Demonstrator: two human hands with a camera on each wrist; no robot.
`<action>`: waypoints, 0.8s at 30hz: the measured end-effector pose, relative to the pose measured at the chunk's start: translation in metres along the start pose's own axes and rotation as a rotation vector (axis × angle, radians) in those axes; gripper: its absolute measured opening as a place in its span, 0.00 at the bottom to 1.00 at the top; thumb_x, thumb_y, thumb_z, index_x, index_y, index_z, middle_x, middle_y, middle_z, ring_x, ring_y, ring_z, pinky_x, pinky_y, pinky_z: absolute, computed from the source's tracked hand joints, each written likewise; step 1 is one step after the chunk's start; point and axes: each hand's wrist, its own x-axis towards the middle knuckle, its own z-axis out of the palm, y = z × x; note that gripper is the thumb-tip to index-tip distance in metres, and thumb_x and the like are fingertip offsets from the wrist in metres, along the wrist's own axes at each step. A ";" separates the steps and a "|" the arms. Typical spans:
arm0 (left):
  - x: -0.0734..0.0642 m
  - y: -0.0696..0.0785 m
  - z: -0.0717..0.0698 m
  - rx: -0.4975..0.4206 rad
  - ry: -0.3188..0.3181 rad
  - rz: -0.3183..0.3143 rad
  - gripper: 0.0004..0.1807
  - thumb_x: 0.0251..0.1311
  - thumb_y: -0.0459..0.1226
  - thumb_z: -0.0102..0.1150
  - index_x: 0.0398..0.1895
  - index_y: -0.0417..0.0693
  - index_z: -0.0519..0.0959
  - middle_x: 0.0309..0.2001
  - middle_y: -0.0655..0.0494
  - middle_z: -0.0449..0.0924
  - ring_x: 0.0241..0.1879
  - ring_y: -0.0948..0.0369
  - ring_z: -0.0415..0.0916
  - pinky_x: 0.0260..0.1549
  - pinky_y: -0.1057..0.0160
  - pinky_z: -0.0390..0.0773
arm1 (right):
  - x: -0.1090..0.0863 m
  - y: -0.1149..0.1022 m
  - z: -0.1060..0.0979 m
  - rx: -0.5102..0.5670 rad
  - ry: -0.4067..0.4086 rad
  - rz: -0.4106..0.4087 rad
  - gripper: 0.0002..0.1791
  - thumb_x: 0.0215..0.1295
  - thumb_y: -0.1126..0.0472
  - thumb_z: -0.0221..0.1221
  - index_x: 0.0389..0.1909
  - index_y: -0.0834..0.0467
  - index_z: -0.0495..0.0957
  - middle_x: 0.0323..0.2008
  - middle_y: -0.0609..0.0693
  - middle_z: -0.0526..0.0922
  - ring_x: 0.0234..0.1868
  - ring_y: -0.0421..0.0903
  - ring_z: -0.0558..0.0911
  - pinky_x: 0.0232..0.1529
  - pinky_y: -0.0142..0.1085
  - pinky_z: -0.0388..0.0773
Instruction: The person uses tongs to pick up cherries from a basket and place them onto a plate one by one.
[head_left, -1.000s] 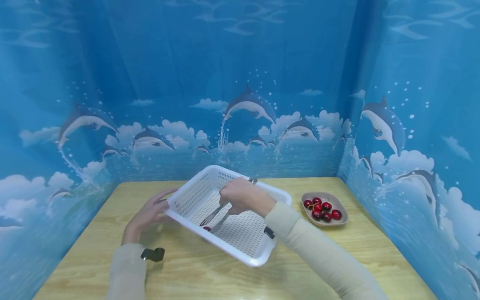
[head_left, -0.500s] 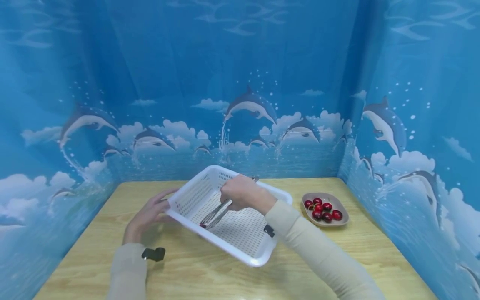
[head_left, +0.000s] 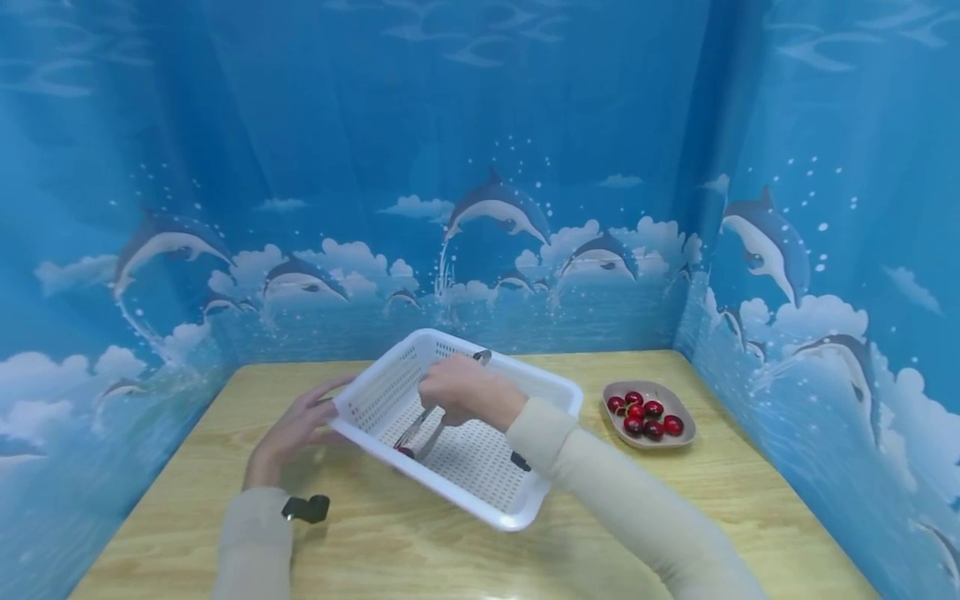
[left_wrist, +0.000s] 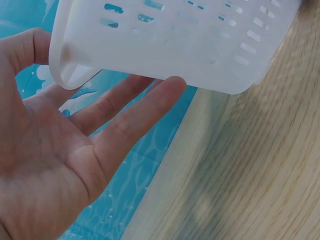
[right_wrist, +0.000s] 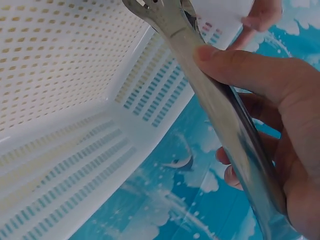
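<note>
A white perforated plastic basket [head_left: 450, 490] is tilted, its left end raised off the wooden table. My left hand [head_left: 296, 429] grips that end; in the left wrist view the thumb is at the rim and the fingers [left_wrist: 145, 110] reach beneath the basket. Reaching inside, my right hand [head_left: 465, 387] holds metal tongs [right_wrist: 215, 100], with the thumb on one arm and the fingers behind the other. A dark red cherry [head_left: 405, 452] shows at the tong tips, low by the basket's near left wall. The right wrist view cuts off the tips.
A beige dish [head_left: 670, 398] of several red cherries [head_left: 652, 409] stands right of the basket on the wooden table [head_left: 390, 550]. Blue dolphin-print curtains [head_left: 360, 208] enclose the table's back and sides.
My right hand and the tongs have shifted slightly left inside the basket, and the cherry at the tips has moved a little with them. The left hand and the dish stay put.
</note>
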 end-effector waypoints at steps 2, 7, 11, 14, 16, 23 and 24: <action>0.000 0.000 0.000 -0.005 0.004 0.002 0.32 0.77 0.40 0.47 0.82 0.52 0.57 0.77 0.35 0.61 0.64 0.44 0.77 0.60 0.38 0.84 | 0.004 -0.004 -0.003 -0.040 -0.008 -0.013 0.09 0.58 0.49 0.73 0.25 0.43 0.83 0.34 0.36 0.88 0.29 0.38 0.76 0.31 0.29 0.79; 0.000 0.001 0.001 -0.004 0.000 0.006 0.33 0.76 0.38 0.46 0.82 0.52 0.56 0.77 0.34 0.60 0.63 0.47 0.78 0.60 0.38 0.84 | 0.005 -0.010 -0.007 -0.089 -0.015 -0.018 0.08 0.58 0.46 0.74 0.28 0.41 0.85 0.38 0.35 0.88 0.31 0.36 0.78 0.32 0.28 0.80; -0.001 0.002 0.000 0.004 0.001 -0.005 0.33 0.76 0.38 0.46 0.82 0.53 0.56 0.77 0.34 0.60 0.65 0.44 0.76 0.60 0.37 0.83 | -0.003 -0.006 -0.011 -0.074 -0.007 -0.016 0.04 0.60 0.50 0.73 0.33 0.41 0.88 0.40 0.36 0.89 0.34 0.37 0.81 0.35 0.28 0.82; -0.001 0.002 0.000 0.007 0.014 -0.020 0.33 0.75 0.38 0.46 0.82 0.54 0.57 0.77 0.35 0.60 0.66 0.41 0.75 0.60 0.38 0.83 | -0.011 -0.001 -0.014 -0.054 0.019 -0.006 0.06 0.61 0.52 0.72 0.38 0.41 0.89 0.42 0.37 0.89 0.38 0.38 0.84 0.41 0.29 0.85; -0.001 0.003 0.000 0.015 0.014 -0.021 0.33 0.75 0.38 0.46 0.82 0.54 0.57 0.77 0.35 0.60 0.67 0.40 0.74 0.60 0.38 0.83 | -0.017 0.003 -0.016 -0.041 0.043 0.003 0.09 0.61 0.52 0.72 0.42 0.41 0.90 0.43 0.38 0.89 0.41 0.39 0.86 0.44 0.31 0.87; -0.001 0.002 0.000 0.013 0.011 -0.023 0.33 0.75 0.37 0.45 0.82 0.53 0.57 0.76 0.35 0.61 0.66 0.41 0.75 0.61 0.37 0.83 | -0.044 0.017 -0.019 0.001 0.113 0.057 0.14 0.60 0.51 0.72 0.48 0.42 0.89 0.47 0.40 0.88 0.47 0.41 0.86 0.41 0.34 0.88; -0.001 0.002 0.000 0.010 0.010 -0.022 0.33 0.75 0.37 0.45 0.82 0.53 0.57 0.76 0.35 0.61 0.65 0.42 0.75 0.61 0.37 0.82 | -0.048 0.018 -0.018 0.002 0.118 0.068 0.15 0.60 0.50 0.72 0.49 0.41 0.89 0.48 0.40 0.88 0.48 0.42 0.85 0.41 0.34 0.88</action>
